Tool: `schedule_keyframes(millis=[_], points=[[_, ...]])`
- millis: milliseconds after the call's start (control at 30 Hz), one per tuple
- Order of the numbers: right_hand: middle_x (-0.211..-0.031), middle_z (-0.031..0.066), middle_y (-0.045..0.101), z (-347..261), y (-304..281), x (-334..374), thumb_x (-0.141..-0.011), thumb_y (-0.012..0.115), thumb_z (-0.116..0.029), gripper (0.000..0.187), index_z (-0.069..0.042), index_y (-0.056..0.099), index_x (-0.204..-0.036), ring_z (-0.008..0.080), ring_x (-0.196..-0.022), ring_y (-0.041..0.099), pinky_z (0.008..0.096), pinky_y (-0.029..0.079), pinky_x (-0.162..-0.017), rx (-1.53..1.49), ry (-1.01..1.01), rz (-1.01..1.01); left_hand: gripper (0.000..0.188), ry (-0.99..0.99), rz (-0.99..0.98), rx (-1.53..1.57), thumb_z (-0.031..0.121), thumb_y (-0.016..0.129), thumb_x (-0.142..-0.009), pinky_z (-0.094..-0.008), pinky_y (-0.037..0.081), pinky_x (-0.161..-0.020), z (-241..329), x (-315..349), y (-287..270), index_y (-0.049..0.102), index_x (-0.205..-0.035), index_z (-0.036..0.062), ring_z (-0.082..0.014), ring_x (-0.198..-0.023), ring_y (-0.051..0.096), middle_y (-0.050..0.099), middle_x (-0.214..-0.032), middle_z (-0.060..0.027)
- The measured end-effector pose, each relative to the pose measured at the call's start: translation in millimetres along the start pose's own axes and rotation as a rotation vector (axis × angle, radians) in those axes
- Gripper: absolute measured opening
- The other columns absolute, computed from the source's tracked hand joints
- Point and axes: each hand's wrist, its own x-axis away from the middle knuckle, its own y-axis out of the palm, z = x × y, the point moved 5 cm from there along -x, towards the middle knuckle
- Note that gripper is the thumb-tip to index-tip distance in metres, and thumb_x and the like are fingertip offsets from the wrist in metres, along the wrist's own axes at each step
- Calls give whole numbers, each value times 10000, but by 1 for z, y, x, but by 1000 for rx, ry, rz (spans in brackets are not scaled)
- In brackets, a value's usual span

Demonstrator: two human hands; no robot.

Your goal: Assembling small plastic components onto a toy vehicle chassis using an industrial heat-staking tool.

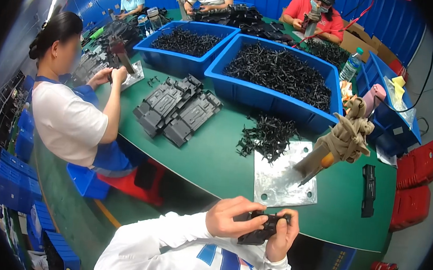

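Clamping black part [257,236] in front of metal plate [279,192], left hand [228,218] and right hand [283,234] together, likely for steadiness; small parts [267,134] heaped at plate's far-left corner, perhaps for reach.

Black plastic part [258,234] held in two hands

A dark, blocky part with an uneven, knobbly outline is held in front of the wearer's chest, low in the view and right of centre. It tilts, its right end higher, gripped between the left hand [229,219] and right hand [282,236]. Fingers hide much of it; finer detail is unclear.
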Motion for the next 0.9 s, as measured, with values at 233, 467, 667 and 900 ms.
schedule_keyframes(millis=[233,467,667,900], points=[[-892,4,496,4,-3,2,-975,589,-322,292,-37,526,-984,72,-803,451,214,362,-727,8,22,26,319,-66,-17,129,79,864,-658,-322,529,-649,-10,4,6,735,-949,53,-247,-764,654,702,-1063,-135],[-911,31,518,-1,-1,0,-967,610,-277,270,-19,536,-997,104,-839,472,244,387,-795,67,-23,-44,316,-608,-20,621,96,792,-811,-303,572,-730,-27,12,10,700,-1107,34,-197,-834,678,710,-1068,-115],[-872,30,556,-2,-1,-2,-945,640,-211,232,-7,544,-1000,92,-768,481,232,400,-721,117,17,-170,357,-577,-391,669,95,749,-846,-298,561,-695,-34,16,14,686,-1189,18,-185,-752,690,725,-966,-118],[-799,21,595,-6,2,-8,-931,634,-145,176,-4,553,-1000,75,-679,493,231,403,-621,134,-29,-212,331,-569,-335,695,78,744,-844,-295,547,-668,-33,21,16,693,-1164,9,-185,-725,689,717,-962,-119]])
